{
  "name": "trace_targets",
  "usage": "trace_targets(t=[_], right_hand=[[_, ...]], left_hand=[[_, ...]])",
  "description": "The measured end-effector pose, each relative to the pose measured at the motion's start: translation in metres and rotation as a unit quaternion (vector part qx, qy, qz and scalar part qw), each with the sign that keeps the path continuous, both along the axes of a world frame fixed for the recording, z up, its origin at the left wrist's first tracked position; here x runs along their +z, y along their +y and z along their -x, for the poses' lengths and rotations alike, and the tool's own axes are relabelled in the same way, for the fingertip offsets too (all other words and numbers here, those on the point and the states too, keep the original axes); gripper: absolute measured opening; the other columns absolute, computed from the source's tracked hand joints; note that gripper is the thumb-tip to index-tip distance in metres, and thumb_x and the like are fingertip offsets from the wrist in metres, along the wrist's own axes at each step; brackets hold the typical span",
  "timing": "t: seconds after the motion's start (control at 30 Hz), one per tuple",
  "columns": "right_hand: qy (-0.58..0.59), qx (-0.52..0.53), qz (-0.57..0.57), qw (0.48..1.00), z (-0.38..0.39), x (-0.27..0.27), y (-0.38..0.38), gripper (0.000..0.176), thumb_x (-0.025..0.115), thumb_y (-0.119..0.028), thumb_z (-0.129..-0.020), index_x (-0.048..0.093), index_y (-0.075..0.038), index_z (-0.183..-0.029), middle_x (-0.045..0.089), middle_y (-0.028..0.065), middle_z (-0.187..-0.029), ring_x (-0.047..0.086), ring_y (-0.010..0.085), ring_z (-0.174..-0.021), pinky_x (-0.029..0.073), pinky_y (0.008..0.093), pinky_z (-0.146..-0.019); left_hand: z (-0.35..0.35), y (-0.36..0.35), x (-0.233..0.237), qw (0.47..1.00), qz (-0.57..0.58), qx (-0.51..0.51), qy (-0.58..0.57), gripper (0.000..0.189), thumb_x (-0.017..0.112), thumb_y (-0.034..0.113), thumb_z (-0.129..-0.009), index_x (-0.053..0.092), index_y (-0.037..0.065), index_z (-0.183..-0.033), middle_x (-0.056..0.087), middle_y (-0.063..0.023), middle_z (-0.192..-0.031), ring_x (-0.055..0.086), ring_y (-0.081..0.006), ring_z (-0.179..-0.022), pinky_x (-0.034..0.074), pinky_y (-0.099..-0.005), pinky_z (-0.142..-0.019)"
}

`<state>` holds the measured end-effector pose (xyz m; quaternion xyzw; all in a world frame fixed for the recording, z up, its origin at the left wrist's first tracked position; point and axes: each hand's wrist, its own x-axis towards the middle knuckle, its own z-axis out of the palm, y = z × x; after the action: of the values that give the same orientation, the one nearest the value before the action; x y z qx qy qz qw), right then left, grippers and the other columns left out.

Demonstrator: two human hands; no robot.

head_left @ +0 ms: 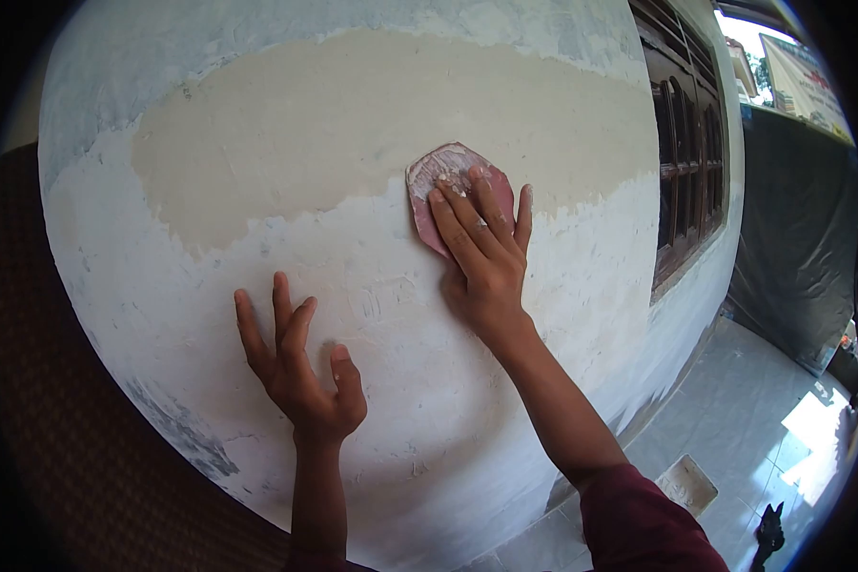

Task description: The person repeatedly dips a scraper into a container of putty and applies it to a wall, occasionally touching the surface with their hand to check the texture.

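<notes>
A piece of pink sandpaper (437, 173), dusted with white powder, lies flat against the wall (391, 372). My right hand (491, 262) presses on it with the fingers spread over its face, holding it at the lower edge of a beige patch (305, 114). Specks of white show on those fingers. Lower and to the left, my left hand (310, 377) is open, its fingers apart and pointing up, right by the white part of the wall. Nothing is in it.
A dark wooden window (686, 143) is set in the wall at the right. On the tiled floor (725, 381) below sit a tray with pale residue (688, 484) and a small black object (770, 536). A dark sheet (796, 238) hangs beyond the window.
</notes>
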<state>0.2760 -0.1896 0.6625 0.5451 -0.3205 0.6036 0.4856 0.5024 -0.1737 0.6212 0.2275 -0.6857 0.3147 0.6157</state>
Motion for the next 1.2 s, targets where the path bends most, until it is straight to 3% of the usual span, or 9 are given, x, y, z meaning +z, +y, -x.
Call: trace_targets(t=[0.33, 0.53, 0.7, 0.83, 1.07, 1.2], right_hand=[[-0.011, 0.031, -0.064, 0.997, 0.004, -0.044, 0.007, 0.06, 0.061, 0.014, -0.074, 0.073, -0.01, -0.128, 0.071, 0.0054, -0.133, 0.056, 0.0258, -0.139, 0.006, 0.0684, -0.123], [0.0, 0.055, -0.07, 0.996, 0.021, -0.084, 0.014, 0.057, 0.063, 0.012, -0.073, 0.075, -0.009, -0.125, 0.073, 0.0047, -0.129, 0.058, 0.0283, -0.138, 0.008, 0.0705, -0.123], [0.015, 0.048, 0.02, 0.999, 0.02, -0.042, 0.017, 0.051, 0.067, 0.008, -0.077, 0.076, -0.012, -0.123, 0.075, 0.0025, -0.124, 0.058, 0.0286, -0.137, 0.009, 0.0679, -0.124], [0.048, 0.031, 0.007, 0.998, 0.015, 0.002, 0.006, 0.057, 0.065, 0.011, -0.076, 0.075, -0.014, -0.126, 0.074, 0.0012, -0.126, 0.058, 0.0254, -0.137, 0.009, 0.0685, -0.124], [0.031, 0.042, -0.047, 0.998, 0.022, -0.05, 0.0, 0.062, 0.064, 0.014, -0.07, 0.075, -0.014, -0.124, 0.074, 0.0002, -0.126, 0.06, 0.0243, -0.135, 0.006, 0.0714, -0.123], [0.016, 0.07, -0.05, 0.996, 0.023, -0.076, 0.014, 0.055, 0.063, 0.013, -0.074, 0.076, -0.011, -0.122, 0.076, 0.0029, -0.122, 0.06, 0.027, -0.135, 0.007, 0.0701, -0.123]], left_hand=[[-0.001, 0.001, 0.0, 1.0, 0.007, 0.01, -0.005, 0.044, 0.051, 0.023, -0.095, 0.055, -0.002, -0.131, 0.053, -0.0309, -0.149, 0.017, -0.0514, -0.155, 0.019, -0.0585, -0.123], [-0.001, 0.004, 0.0, 1.0, 0.003, 0.028, -0.009, 0.043, 0.051, 0.023, -0.095, 0.057, -0.002, -0.13, 0.054, -0.0285, -0.149, 0.018, -0.0508, -0.155, 0.018, -0.0585, -0.123], [-0.002, 0.004, 0.0, 0.999, 0.0, 0.039, -0.02, 0.041, 0.048, 0.026, -0.103, 0.053, 0.002, -0.135, 0.05, -0.0251, -0.154, 0.02, -0.0489, -0.155, 0.02, -0.0569, -0.122], [0.0, 0.004, 0.0, 0.999, -0.003, 0.035, -0.01, 0.041, 0.049, 0.028, -0.103, 0.054, 0.002, -0.135, 0.05, -0.0249, -0.154, 0.02, -0.0486, -0.155, 0.02, -0.0567, -0.122], [0.0, 0.001, -0.001, 0.999, 0.003, 0.034, -0.001, 0.042, 0.052, 0.023, -0.095, 0.057, -0.002, -0.129, 0.055, -0.0285, -0.149, 0.019, -0.0505, -0.155, 0.018, -0.0582, -0.123], [-0.001, 0.004, 0.0, 0.999, 0.003, 0.045, -0.013, 0.041, 0.05, 0.027, -0.103, 0.054, 0.003, -0.135, 0.05, -0.0249, -0.154, 0.019, -0.0476, -0.156, 0.02, -0.0556, -0.122]])
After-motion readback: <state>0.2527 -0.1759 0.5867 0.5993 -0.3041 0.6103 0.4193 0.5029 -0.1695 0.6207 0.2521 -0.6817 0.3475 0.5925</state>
